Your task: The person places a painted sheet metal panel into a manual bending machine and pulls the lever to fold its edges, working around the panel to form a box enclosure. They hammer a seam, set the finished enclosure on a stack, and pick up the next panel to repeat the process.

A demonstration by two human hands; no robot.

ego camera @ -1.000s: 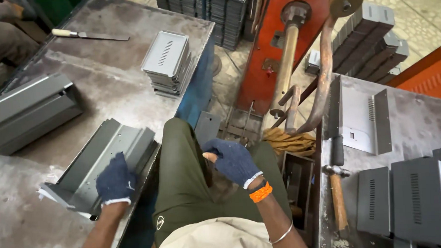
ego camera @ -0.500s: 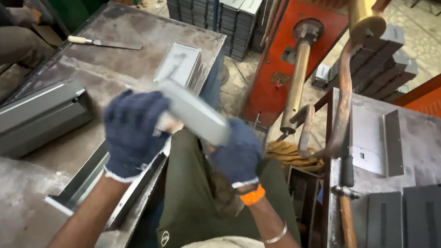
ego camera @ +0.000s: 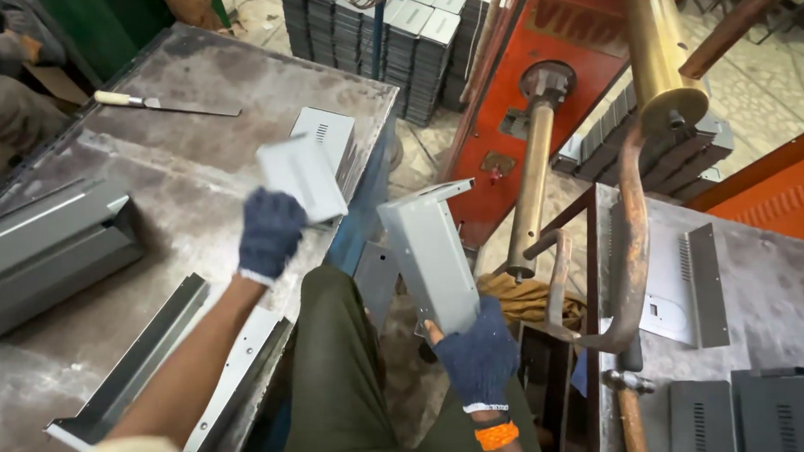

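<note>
Hands have split apart since before: left hand (ego camera: pixel 270 232) grip clenched on a grey panel (ego camera: pixel 304 176), right hand (ego camera: pixel 478 357) grasping a folded grey bracket (ego camera: pixel 430 252).

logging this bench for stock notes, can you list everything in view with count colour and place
flat panel: one, pale grey, held up in the left hand
bent bracket: one, grey, upright in the right hand
vented covers: small stack, grey, far edge of the left table
long channels: two or so, grey, near left table edge
folded housing: one, dark grey, left side of table
knife-like tool: one, pale handle, far left table
left table: one, worn grey metal
press: one, red-orange, brass-coloured shafts, centre back
stacked covers: many, grey, on the floor behind
hammer: one, wooden handle, right table
left hand: blue glove
right hand: blue glove, orange wristband
</note>
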